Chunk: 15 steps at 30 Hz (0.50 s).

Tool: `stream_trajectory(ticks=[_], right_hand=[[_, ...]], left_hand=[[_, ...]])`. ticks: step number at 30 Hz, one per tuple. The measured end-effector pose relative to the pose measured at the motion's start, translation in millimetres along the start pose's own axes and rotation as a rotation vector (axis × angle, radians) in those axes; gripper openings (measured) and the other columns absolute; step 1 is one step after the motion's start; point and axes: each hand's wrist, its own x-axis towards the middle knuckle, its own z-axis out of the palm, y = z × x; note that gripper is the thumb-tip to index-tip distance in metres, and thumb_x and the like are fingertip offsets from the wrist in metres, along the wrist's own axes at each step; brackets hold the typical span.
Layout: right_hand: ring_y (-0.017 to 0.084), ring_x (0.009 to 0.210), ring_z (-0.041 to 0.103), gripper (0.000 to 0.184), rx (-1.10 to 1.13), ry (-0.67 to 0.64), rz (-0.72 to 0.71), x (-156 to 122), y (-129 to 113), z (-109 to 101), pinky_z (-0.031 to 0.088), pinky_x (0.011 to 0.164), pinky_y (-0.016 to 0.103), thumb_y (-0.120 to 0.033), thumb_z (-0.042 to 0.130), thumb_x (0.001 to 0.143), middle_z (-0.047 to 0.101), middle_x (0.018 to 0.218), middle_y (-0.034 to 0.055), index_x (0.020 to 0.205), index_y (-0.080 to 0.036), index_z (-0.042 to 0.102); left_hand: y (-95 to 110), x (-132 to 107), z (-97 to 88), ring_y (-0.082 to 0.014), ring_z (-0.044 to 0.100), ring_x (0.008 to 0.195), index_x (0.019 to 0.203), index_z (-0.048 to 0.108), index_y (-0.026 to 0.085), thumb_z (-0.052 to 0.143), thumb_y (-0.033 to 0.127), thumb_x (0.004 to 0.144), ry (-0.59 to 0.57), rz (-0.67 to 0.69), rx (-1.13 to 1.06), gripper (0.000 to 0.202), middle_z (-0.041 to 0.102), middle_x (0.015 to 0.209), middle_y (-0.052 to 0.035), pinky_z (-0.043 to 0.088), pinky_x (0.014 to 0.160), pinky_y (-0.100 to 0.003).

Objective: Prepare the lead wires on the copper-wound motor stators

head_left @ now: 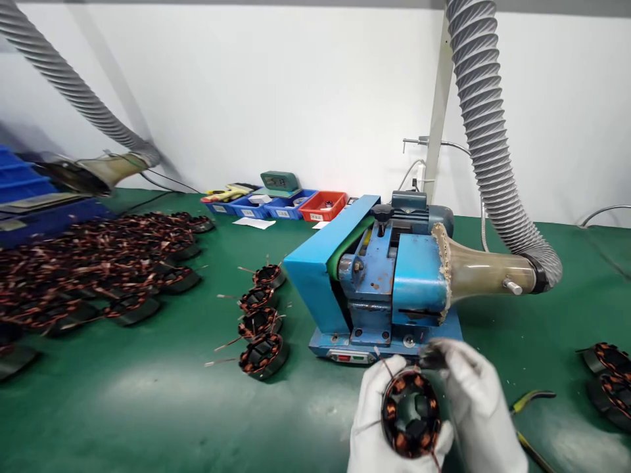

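Both my hands wear white gloves and meet at the bottom of the view. My left hand is closed round a black stator ring wound with copper coils, held facing me. My right hand pinches the stator's wire ends near its top edge, fingers closed. Just beyond the hands stands a blue bench machine with a clear nozzle joined to a grey ribbed hose.
A short row of wound stators lies left of the machine, and a large pile of them covers the far left of the green mat. More stators sit at the right edge. Pliers lie by my right hand. Blue and red bins line the wall.
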Motion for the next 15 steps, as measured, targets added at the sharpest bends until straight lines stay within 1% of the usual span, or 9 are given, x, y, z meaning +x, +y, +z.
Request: stream_trajectory(ticks=[2, 4, 6, 9, 13, 15], right_hand=[[0.026, 0.069, 0.070, 0.027, -0.096, -0.085, 0.048, -3.1, 11.3, 4.5, 0.058, 0.068, 0.038, -0.036, 0.084, 0.054, 0.076, 0.074, 0.0095, 0.072, -0.017, 0.076], [0.027, 0.075, 0.071, 0.027, -0.164, -0.120, 0.073, -4.0, 19.1, 11.6, 0.058, 0.074, 0.038, -0.037, 0.081, 0.059, 0.077, 0.079, 0.0098, 0.077, -0.017, 0.077], [0.027, 0.082, 0.071, 0.029, -0.175, -0.104, 0.071, -1.4, 20.7, 18.3, 0.057, 0.079, 0.038, -0.039, 0.077, 0.065, 0.077, 0.086, 0.0102, 0.085, -0.017, 0.076], [0.027, 0.086, 0.070, 0.031, -0.167, -0.074, 0.053, 5.1, 14.6, 23.4, 0.056, 0.081, 0.038, -0.040, 0.075, 0.068, 0.076, 0.088, 0.0108, 0.088, -0.016, 0.076], [0.027, 0.088, 0.070, 0.030, -0.191, -0.066, 0.042, 9.4, 8.3, 21.7, 0.056, 0.080, 0.036, -0.040, 0.074, 0.070, 0.076, 0.093, 0.0107, 0.088, -0.017, 0.076], [0.026, 0.085, 0.070, 0.029, -0.177, -0.065, 0.043, 9.4, 8.2, 19.9, 0.055, 0.081, 0.035, -0.040, 0.073, 0.071, 0.076, 0.093, 0.0101, 0.089, -0.017, 0.076]], left_hand=[[-8.8, 12.0, 6.3, -0.0274, 0.066, 0.092, 0.107, 0.056, 0.024, 0.076, 0.022, 0.054, -0.004, -0.029, -0.063, 0.057, 0.063, 0.104, -0.0070, 0.058, 0.074, -0.037], [-14.7, 24.2, 13.3, -0.0273, 0.065, 0.097, 0.106, 0.055, 0.023, 0.075, 0.020, 0.053, 0.007, -0.053, -0.120, 0.057, 0.064, 0.105, -0.0078, 0.056, 0.080, -0.037], [-16.8, 34.0, 19.8, -0.0270, 0.064, 0.099, 0.108, 0.054, 0.022, 0.074, 0.017, 0.051, 0.010, -0.062, -0.144, 0.060, 0.063, 0.109, -0.0085, 0.055, 0.084, -0.036], [-15.5, 42.5, 27.2, -0.0265, 0.064, 0.099, 0.108, 0.053, 0.021, 0.074, 0.015, 0.049, -0.005, -0.062, -0.145, 0.063, 0.063, 0.111, -0.0088, 0.053, 0.087, -0.037], [-12.6, 45.9, 32.8, -0.0268, 0.062, 0.102, 0.105, 0.055, 0.021, 0.075, 0.014, 0.049, 0.021, -0.022, -0.107, 0.060, 0.062, 0.111, -0.0089, 0.051, 0.090, -0.038], [-11.3, 46.5, 34.4, -0.0267, 0.062, 0.101, 0.104, 0.056, 0.022, 0.074, 0.012, 0.047, 0.005, 0.002, -0.086, 0.061, 0.062, 0.109, -0.0082, 0.050, 0.091, -0.039]])
